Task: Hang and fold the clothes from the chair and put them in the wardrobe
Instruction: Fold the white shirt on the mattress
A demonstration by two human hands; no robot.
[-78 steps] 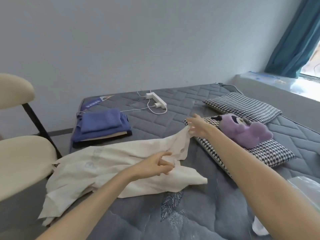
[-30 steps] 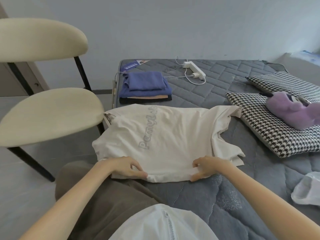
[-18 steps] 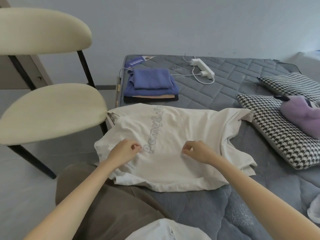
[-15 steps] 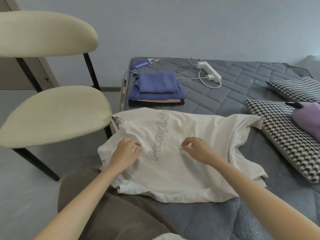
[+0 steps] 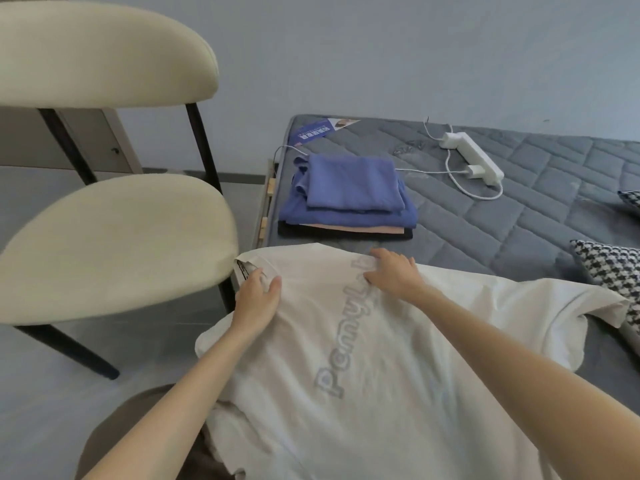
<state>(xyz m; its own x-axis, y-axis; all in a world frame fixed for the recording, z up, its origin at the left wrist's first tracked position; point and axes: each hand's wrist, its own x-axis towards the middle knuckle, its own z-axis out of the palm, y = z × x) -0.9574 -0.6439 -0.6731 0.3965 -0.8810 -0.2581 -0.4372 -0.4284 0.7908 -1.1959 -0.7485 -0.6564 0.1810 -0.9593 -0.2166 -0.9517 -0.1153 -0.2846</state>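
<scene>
Both hands have slid from the shirt's middle to its far edge. The left hand (image 5: pixel 258 301) and right hand (image 5: pixel 394 276) lie flat, fingers straight, pressing the white T-shirt (image 5: pixel 381 403) spread on the near mattress (image 5: pixel 519 223). Beyond it sits a folded stack (image 5: pixel 346 202); this shirt is unfolded, and the wardrobe step seems still ahead.

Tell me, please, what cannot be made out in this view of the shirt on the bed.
Head view:
Shirt: hem cut off by the bottom edge; the print's end lies under the right hand.
Stack: lower garments show only edges beneath the blue ones.
Pillow: cut off by the right edge.
Label: text too small.
Wardrobe: out of frame.
</scene>
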